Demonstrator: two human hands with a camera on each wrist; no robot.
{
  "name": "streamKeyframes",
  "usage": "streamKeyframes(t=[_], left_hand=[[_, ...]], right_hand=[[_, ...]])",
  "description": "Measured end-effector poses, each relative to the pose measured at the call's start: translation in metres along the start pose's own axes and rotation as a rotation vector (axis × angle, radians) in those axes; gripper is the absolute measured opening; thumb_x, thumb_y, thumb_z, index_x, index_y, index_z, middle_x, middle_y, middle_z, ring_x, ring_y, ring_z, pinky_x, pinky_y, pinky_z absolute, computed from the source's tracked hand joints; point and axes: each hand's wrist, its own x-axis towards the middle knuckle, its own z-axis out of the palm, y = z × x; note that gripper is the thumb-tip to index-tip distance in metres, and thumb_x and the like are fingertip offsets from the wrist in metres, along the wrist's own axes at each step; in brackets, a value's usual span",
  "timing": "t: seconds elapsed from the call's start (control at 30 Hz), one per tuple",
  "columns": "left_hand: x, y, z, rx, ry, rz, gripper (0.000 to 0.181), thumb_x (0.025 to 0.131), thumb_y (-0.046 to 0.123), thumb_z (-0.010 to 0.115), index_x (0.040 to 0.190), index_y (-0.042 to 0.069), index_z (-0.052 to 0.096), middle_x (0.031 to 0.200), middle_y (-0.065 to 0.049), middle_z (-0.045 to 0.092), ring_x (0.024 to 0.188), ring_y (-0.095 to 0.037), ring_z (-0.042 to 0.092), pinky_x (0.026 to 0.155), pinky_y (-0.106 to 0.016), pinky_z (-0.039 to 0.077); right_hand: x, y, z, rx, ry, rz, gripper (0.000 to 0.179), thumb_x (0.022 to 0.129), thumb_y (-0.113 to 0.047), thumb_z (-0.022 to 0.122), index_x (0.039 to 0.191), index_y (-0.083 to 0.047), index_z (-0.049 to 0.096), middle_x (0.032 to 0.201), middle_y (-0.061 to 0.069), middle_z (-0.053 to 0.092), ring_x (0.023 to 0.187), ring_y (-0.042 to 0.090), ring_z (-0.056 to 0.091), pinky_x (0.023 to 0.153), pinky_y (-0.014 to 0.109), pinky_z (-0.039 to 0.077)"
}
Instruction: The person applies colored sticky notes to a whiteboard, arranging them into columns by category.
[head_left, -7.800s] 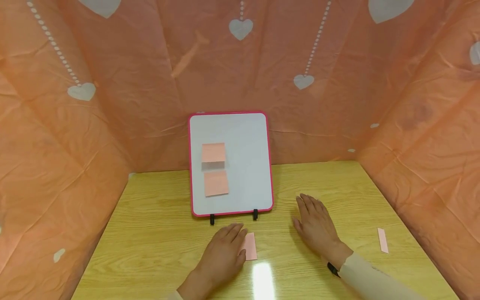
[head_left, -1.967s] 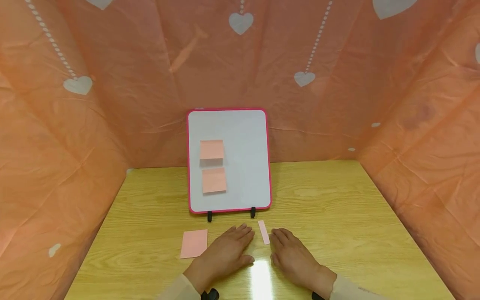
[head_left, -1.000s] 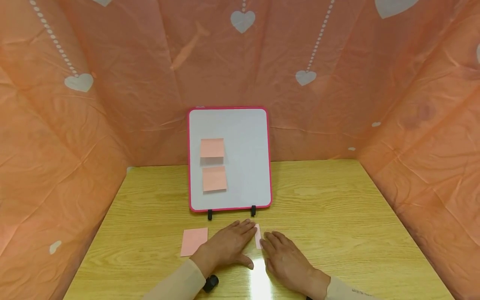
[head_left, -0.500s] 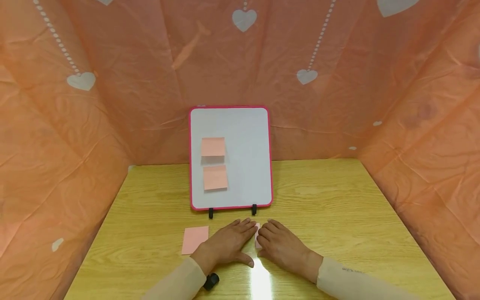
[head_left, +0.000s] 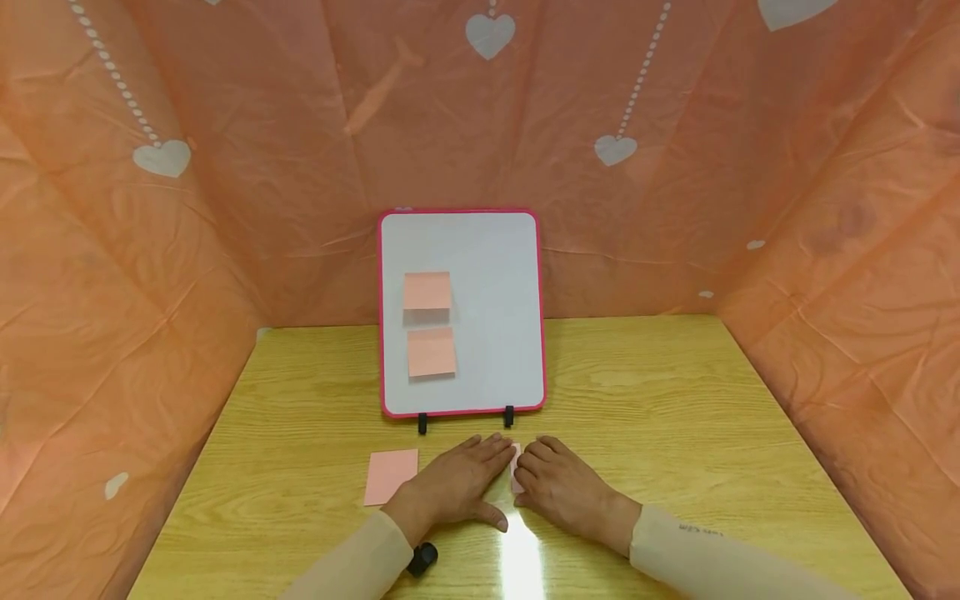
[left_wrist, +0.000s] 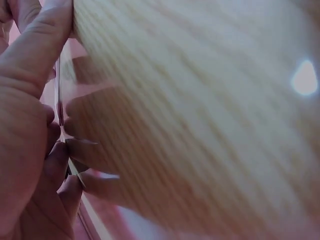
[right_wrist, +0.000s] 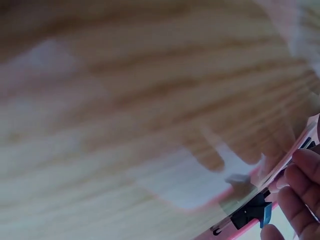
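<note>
A narrow pale pink sticky-note strip lies on the table between my hands, partly covered by fingers. My left hand lies flat, palm down, its fingertips on the strip's left edge and its thumb spread. My right hand has curled fingers, and its thumb and index finger pinch at the strip's right edge. In the right wrist view several right fingers show bent. A square pink sticky-note pad lies left of the left hand, whose wrist covers one corner.
Behind the hands stands a whiteboard with a pink frame, on black feet. Two pink sticky notes hang on its left half, an upper note and a lower note. Orange cloth with white hearts encloses the wooden table.
The strip has come from the far right to the middle, and the square pad now lies farther left. My left fingers have moved onto the strip; my right fingers have curled at its edge.
</note>
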Motion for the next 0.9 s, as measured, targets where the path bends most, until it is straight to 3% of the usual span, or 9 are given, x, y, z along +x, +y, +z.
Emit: streamKeyframes(t=[0.33, 0.6, 0.9], left_hand=[[0.0, -0.01, 0.0, 0.081, -0.01, 0.05, 0.11, 0.085, 0.084, 0.052, 0.167, 0.013, 0.033, 0.173, -0.002, 0.033, 0.161, -0.017, 0.027, 0.133, -0.04, 0.024], [0.0, -0.013, 0.003, 0.064, 0.006, 0.068, 0.11, 0.085, 0.084, 0.053, 0.167, 0.013, 0.033, 0.172, -0.002, 0.033, 0.161, -0.018, 0.027, 0.133, -0.04, 0.023], [0.0, -0.013, 0.004, 0.036, -0.011, 0.047, 0.11, 0.085, 0.084, 0.053, 0.167, 0.014, 0.031, 0.173, -0.001, 0.031, 0.162, -0.016, 0.024, 0.134, -0.039, 0.02]], right_hand=[[-0.004, 0.0, -0.003, 0.058, -0.044, 0.007, 0.03, 0.102, -0.048, 0.065, 0.109, -0.019, 0.071, 0.115, -0.006, 0.07, 0.118, 0.016, 0.062, 0.11, 0.039, 0.051], [-0.003, 0.002, -0.004, 0.046, -0.031, 0.003, 0.033, 0.101, -0.05, 0.066, 0.107, -0.019, 0.073, 0.114, -0.005, 0.07, 0.116, 0.016, 0.062, 0.108, 0.038, 0.051], [0.0, 0.002, -0.001, 0.052, -0.035, 0.027, 0.031, 0.101, -0.049, 0.067, 0.103, -0.018, 0.072, 0.112, -0.004, 0.071, 0.114, 0.017, 0.062, 0.108, 0.038, 0.051]])
